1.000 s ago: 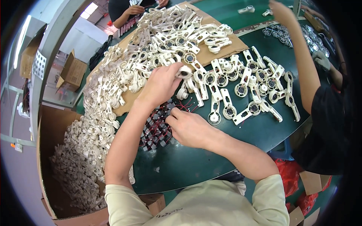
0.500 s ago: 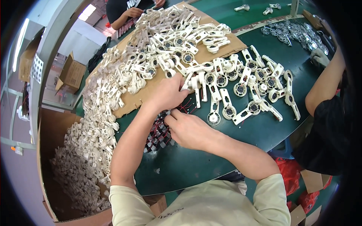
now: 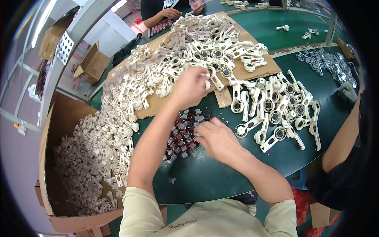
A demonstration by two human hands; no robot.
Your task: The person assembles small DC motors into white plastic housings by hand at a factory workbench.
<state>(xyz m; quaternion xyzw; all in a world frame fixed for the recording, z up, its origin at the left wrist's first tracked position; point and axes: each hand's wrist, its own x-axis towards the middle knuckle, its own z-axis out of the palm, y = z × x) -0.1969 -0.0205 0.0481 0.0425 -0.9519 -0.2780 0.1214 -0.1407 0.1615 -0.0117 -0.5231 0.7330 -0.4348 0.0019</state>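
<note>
My left hand point(image 3: 191, 87) is over the near edge of the cardboard sheet, its fingers curled and partly smeared by motion. A white plastic part point(image 3: 207, 85) shows at its fingertips, beside the heap of white fan-like housings point(image 3: 185, 49). My right hand point(image 3: 217, 139) is lower and to the right, thumb and fingers drawn together at the pile of small grey motors with red wires point(image 3: 183, 132). What its fingertips grip is hidden. To the right of it, several white housings with dark round centres point(image 3: 275, 116) lie on the green table.
A large cardboard box point(image 3: 59, 118) full of small white parts stands at left. Shiny metal-looking pieces point(image 3: 335, 65) lie at far right, near a co-worker's gloved hand point(image 3: 347, 93). Another person's hands point(image 3: 171, 14) work at the back. A wooden block point(image 3: 223, 98) sits by the cardboard sheet point(image 3: 272, 67).
My left hand has moved away from the spread-out housings on the right, back toward the heap. My right hand stays at the motor pile, of which more now shows. The whole view has shifted.
</note>
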